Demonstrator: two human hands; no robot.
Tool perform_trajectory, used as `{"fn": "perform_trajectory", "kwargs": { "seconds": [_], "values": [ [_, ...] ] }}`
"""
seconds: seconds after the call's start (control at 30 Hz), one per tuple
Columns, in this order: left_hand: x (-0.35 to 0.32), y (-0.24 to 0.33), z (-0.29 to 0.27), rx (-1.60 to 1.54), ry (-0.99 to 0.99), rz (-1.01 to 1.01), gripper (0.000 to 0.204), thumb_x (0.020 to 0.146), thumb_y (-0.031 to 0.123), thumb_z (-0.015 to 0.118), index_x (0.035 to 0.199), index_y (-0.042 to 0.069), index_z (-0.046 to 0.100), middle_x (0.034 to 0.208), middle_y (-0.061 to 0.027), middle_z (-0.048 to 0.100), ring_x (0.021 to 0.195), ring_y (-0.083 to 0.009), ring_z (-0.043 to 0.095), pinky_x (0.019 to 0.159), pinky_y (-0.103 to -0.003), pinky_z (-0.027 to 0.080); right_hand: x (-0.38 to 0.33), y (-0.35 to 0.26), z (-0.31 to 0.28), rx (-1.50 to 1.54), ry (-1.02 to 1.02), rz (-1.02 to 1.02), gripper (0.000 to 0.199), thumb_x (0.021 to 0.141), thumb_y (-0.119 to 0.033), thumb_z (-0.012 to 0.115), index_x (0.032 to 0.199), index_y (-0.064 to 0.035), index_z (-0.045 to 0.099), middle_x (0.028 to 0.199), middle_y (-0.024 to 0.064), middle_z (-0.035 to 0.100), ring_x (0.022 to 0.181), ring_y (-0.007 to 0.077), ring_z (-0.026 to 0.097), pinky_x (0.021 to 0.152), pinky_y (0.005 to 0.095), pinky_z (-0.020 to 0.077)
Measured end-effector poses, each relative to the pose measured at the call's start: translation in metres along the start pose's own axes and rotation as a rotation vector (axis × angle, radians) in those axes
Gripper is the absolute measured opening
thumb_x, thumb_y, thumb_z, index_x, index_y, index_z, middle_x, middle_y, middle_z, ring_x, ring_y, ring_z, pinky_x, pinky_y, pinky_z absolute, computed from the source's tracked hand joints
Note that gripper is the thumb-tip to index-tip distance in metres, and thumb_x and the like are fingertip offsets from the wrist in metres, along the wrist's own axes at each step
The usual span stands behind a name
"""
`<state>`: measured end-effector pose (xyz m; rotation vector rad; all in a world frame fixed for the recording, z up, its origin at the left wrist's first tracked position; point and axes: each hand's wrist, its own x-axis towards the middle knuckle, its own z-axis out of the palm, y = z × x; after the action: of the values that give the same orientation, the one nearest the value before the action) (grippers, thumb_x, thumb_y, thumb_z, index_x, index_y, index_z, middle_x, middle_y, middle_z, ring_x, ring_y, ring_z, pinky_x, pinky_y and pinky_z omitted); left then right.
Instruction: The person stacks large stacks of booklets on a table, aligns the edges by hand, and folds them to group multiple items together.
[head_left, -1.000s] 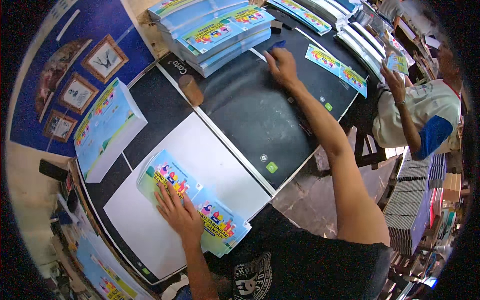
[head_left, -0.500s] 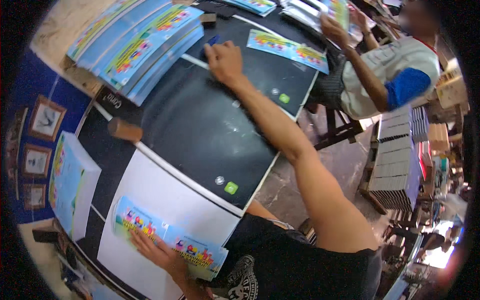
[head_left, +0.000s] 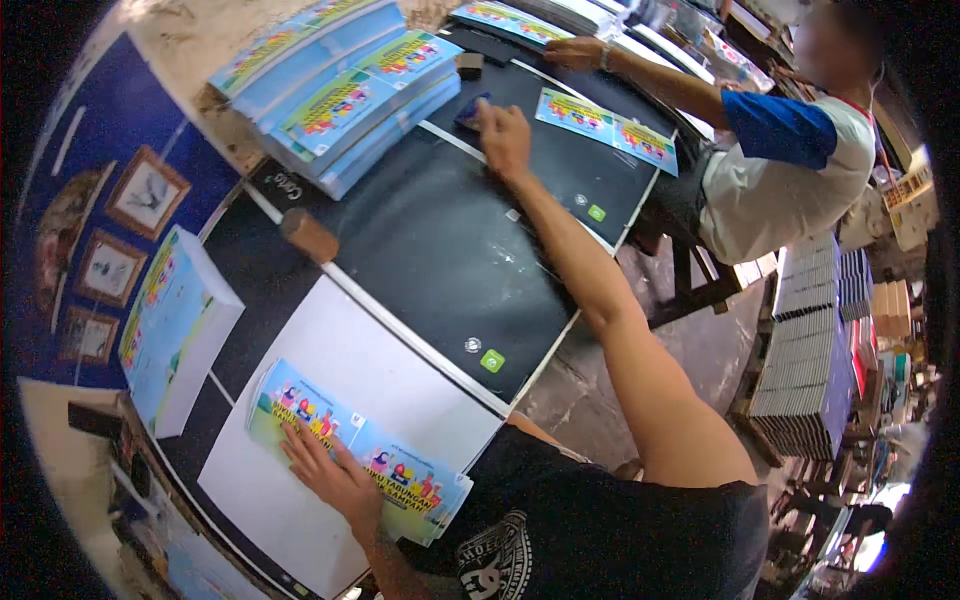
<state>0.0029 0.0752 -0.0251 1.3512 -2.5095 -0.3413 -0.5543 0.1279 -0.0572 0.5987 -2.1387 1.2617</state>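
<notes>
colourful booklet (head_left: pixel 360 462) under left hand (head_left: pixel 335 478)

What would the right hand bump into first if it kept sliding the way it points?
Probably the stack of colourful booklets just beyond the right hand, past the small dark blue thing at its fingertips. Depth is hard to judge here.
</notes>
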Motion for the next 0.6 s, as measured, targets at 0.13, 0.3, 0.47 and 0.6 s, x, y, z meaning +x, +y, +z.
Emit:
{"fn": "perform_trajectory", "kwargs": {
  "seconds": [0.13,0.3,0.47,0.6],
  "values": [
    [-0.001,0.001,0.0,-0.016,-0.002,0.016,0.059,0.107,0.036,0.036,0.158,0.005,0.033,0.165,-0.0201,0.027,0.151,-0.0484,0.021,0.118,-0.067,0.017,0.008,0.017,-0.02,0.218,-0.049,0.264,0.057,0.102,-0.053,0.05,0.078,-0.0062,0.072,0.085,0.016,0.073,0.077,0.032,0.067,0.071,0.0459,0.0494],
    [-0.004,-0.001,-0.001,-0.008,0.012,-0.026,0.059,0.106,0.037,0.039,0.158,0.008,0.034,0.166,-0.0152,0.026,0.152,-0.0429,0.022,0.119,-0.066,0.018,-0.034,-0.036,-0.05,1.403,-0.241,1.048,0.08,0.096,-0.075,0.034,0.099,-0.0019,0.065,0.081,0.0187,0.069,0.07,0.0274,0.06,0.07,0.0404,0.0444],
    [-0.004,0.002,-0.006,-0.016,0.012,-0.028,0.06,0.106,0.037,0.04,0.158,0.008,0.035,0.166,-0.0157,0.026,0.152,-0.0435,0.022,0.119,-0.065,0.018,-0.057,-0.124,-0.101,1.768,-0.452,1.095,0.088,0.093,-0.081,0.03,0.106,0.0004,0.061,0.083,0.0207,0.068,0.07,0.0301,0.059,0.072,0.0431,0.0454],
    [-0.005,0.002,-0.005,-0.016,0.013,-0.01,0.06,0.106,0.038,0.04,0.157,0.007,0.036,0.166,-0.0161,0.026,0.152,-0.0443,0.022,0.119,-0.065,0.019,-0.059,-0.173,-0.117,1.906,-0.668,0.991,0.085,0.095,-0.079,0.03,0.105,0.0002,0.061,0.083,0.0214,0.069,0.071,0.03,0.061,0.071,0.0401,0.0475]
  ]
}}
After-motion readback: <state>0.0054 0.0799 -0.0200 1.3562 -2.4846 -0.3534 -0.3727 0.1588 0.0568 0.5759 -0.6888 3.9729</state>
